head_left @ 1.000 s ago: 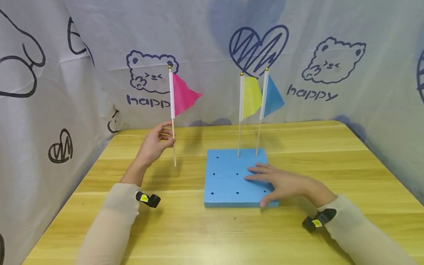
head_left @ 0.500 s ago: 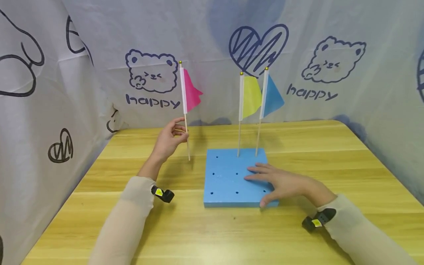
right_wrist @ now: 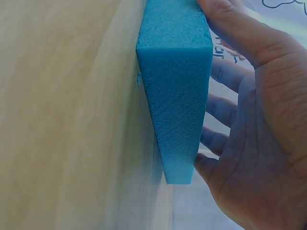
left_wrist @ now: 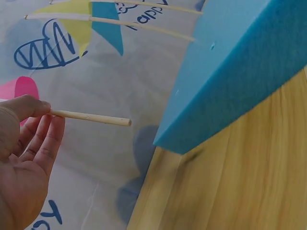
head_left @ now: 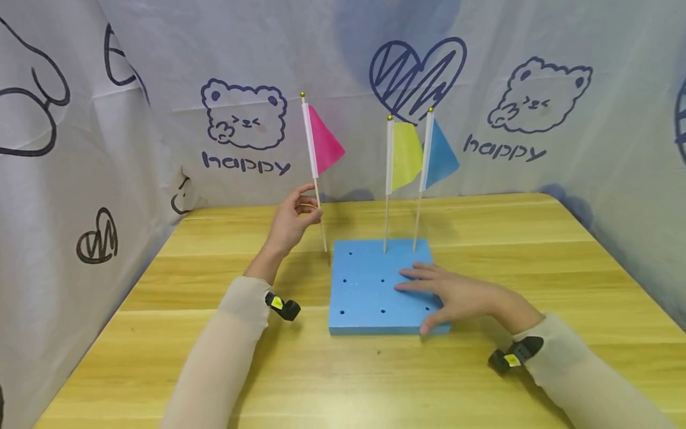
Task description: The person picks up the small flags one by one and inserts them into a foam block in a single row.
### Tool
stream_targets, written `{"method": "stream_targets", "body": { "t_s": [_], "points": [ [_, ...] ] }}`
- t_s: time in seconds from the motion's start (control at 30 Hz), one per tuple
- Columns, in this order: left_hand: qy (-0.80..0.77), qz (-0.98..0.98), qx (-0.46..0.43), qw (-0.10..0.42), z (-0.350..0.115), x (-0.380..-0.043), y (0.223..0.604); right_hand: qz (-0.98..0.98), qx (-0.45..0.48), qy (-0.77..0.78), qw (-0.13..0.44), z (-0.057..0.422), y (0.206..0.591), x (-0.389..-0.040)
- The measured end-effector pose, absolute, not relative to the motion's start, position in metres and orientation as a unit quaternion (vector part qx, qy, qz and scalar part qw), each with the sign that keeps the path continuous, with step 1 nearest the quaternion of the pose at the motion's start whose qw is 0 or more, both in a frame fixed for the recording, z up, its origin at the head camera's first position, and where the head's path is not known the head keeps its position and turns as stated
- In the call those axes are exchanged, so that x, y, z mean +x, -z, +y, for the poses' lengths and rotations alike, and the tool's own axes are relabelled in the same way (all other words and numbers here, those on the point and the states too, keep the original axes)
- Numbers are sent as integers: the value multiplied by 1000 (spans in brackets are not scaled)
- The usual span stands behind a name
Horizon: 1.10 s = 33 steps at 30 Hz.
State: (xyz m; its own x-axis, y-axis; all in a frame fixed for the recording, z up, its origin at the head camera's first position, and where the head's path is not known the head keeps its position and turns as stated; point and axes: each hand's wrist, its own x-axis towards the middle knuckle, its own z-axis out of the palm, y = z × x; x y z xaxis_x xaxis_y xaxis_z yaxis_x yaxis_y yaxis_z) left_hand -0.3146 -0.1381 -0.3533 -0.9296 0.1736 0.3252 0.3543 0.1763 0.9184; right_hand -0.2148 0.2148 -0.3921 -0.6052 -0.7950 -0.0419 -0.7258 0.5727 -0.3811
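Observation:
My left hand pinches the wooden stick of a pink flag between thumb and fingertips. The stick tilts slightly, its bare lower end hanging free beside the left edge of a blue foam board. Spread over the board's right side, my right hand rests with fingers extended, the thumb at the front edge. A yellow flag and a blue flag stand upright in holes along the board's back row. Several small holes show in the rest of the board; my right hand covers part of it.
The board lies on a wooden table. Behind and at the sides hangs a pale cloth with drawn bears, hearts and lettering. Each wrist wears a black strap with a small camera.
My left hand has carried the pink flag rightward and slightly away from me, close to the board, and the stick now leans a little more. My right hand and the board stay put.

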Motion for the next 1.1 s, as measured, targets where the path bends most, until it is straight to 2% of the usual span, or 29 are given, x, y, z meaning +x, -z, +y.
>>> {"method": "stream_targets", "body": {
  "t_s": [0.37, 0.73, 1.1],
  "points": [
    [629, -749, -194, 76, -116, -321, 363, 880, -435, 161, 103, 213, 392, -216],
    [636, -744, -198, 58, -100, -326, 375, 882, -430, 162, 106, 214, 393, -215],
    [618, -752, -217, 74, -95, -326, 379, 882, -429, 163, 103, 215, 393, -215]
  ]
}}
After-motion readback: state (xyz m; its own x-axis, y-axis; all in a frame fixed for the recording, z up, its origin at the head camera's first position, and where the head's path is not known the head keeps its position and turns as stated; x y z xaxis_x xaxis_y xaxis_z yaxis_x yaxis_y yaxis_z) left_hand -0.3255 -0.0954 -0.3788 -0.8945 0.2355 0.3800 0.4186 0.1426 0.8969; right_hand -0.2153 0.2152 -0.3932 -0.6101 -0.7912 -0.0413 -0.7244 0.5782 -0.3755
